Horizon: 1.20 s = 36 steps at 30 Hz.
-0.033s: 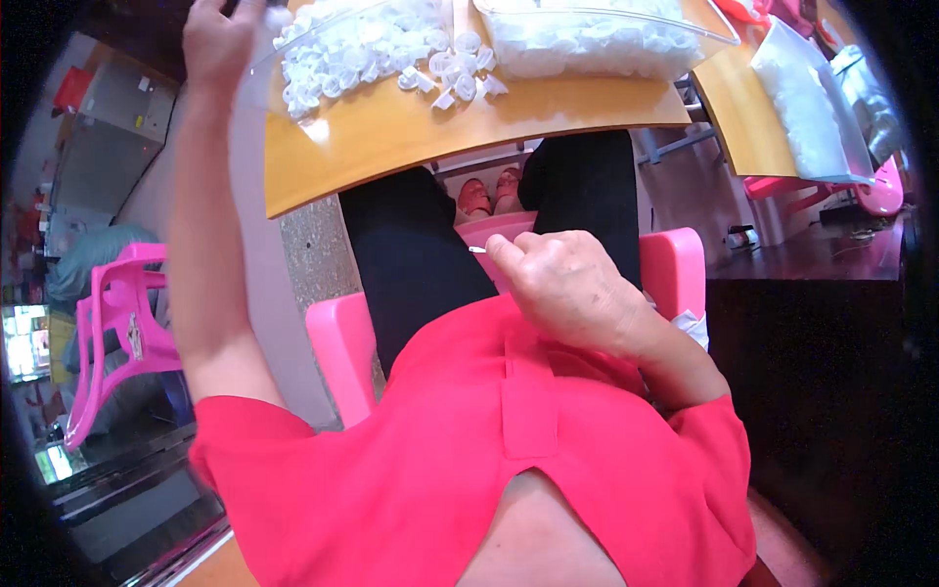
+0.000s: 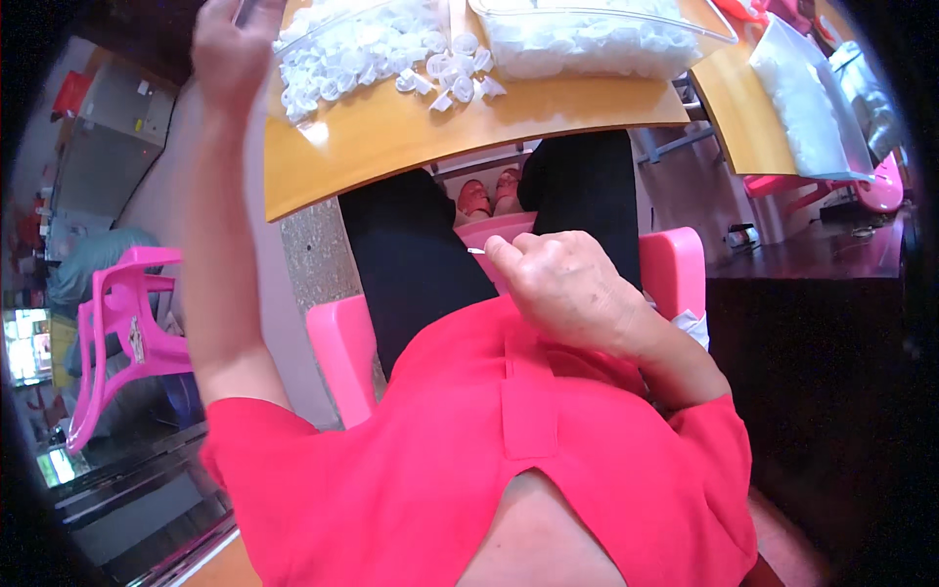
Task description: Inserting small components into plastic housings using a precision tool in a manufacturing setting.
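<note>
My right hand [image 2: 572, 284] is closed in front of my body, above my lap. From between its thumb and fingers juts the white tip of a thin stick [image 2: 476, 251]; the rest is hidden in the fist. My left hand [image 2: 230, 54] reaches up past the table's left side, beside a heap of small clear plastic ring-shaped parts [image 2: 337, 64]. Its fingers are blurred and partly cut off by the upper edge, so what they hold, if anything, does not show. A few loose parts [image 2: 460, 73] lie right of the heap.
The wooden table [image 2: 469, 122] bears a clear plastic bin [image 2: 597, 44] full of white parts. A bag of white parts [image 2: 807, 108] lies on another surface at right. Pink chair arms [image 2: 342, 347] flank me; a pink plastic chair [image 2: 127, 333] stands left.
My left hand and forearm have shifted slightly to the right, toward the heap. My right hand with the thin stick stays in place.
</note>
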Each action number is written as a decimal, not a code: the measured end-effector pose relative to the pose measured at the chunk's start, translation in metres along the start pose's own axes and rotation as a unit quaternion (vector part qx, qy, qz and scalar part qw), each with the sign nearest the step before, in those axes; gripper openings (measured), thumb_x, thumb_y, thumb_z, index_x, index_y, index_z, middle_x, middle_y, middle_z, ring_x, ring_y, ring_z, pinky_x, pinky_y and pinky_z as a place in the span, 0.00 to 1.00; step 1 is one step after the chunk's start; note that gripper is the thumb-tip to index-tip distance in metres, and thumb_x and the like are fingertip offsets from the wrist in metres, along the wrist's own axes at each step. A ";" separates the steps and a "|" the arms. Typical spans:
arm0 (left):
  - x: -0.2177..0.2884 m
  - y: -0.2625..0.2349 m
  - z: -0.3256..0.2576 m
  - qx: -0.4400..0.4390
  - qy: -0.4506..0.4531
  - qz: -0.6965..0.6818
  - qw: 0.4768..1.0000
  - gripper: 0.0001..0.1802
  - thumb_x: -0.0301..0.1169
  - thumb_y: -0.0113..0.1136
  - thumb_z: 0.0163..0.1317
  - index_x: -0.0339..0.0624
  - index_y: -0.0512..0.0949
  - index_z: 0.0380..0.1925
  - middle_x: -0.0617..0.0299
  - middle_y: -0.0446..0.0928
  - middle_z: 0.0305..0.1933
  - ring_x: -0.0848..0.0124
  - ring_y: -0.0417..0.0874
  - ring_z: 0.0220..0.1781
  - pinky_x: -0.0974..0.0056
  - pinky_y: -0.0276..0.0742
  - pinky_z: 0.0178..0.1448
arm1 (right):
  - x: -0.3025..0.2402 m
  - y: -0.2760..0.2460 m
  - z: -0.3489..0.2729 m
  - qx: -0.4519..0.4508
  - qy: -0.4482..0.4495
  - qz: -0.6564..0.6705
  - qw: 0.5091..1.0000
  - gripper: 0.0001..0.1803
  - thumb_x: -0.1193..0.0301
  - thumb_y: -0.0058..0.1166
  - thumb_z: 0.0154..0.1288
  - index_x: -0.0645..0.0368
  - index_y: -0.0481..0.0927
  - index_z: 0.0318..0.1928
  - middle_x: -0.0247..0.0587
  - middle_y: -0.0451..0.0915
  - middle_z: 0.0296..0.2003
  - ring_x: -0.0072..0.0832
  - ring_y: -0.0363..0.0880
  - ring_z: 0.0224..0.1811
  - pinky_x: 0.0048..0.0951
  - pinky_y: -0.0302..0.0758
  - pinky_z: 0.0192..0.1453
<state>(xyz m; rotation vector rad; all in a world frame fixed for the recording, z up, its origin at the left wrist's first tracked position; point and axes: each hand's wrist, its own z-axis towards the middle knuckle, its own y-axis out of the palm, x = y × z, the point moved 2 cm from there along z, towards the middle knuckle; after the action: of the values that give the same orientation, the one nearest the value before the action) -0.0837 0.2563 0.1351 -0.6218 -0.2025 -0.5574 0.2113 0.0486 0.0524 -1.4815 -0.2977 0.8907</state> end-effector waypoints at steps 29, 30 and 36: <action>0.148 0.003 -0.187 -0.234 0.074 -0.348 0.905 0.10 0.13 0.61 0.52 0.32 0.76 0.35 0.47 0.75 0.44 0.59 0.81 0.41 0.66 0.79 0.42 | 0.036 0.003 0.018 0.124 0.221 0.573 0.779 0.11 0.71 0.49 0.69 0.65 0.79 0.45 0.30 0.75 0.20 0.11 0.66 0.16 0.14 0.61 0.17; 0.151 -0.001 -0.190 -0.235 0.060 -0.358 0.902 0.10 0.14 0.62 0.53 0.32 0.77 0.36 0.48 0.76 0.45 0.63 0.81 0.43 0.66 0.78 0.43 | 0.033 0.003 0.017 0.104 0.228 0.602 0.758 0.11 0.71 0.49 0.69 0.65 0.78 0.45 0.30 0.74 0.20 0.11 0.66 0.16 0.14 0.62 0.18; 0.155 -0.017 -0.219 -0.216 -0.247 -0.560 0.761 0.17 0.16 0.61 0.58 0.31 0.75 0.48 0.55 0.77 0.48 0.71 0.79 0.49 0.68 0.78 0.53 | 0.009 0.012 0.017 0.096 0.203 0.601 0.767 0.09 0.74 0.53 0.66 0.65 0.79 0.45 0.27 0.77 0.25 0.10 0.68 0.21 0.14 0.64 0.21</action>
<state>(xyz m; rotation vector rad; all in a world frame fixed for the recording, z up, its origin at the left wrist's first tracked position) 0.0394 0.0462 0.0218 -1.0817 -1.0125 -1.6347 0.2014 0.0651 0.0405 -1.5433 1.1887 1.4652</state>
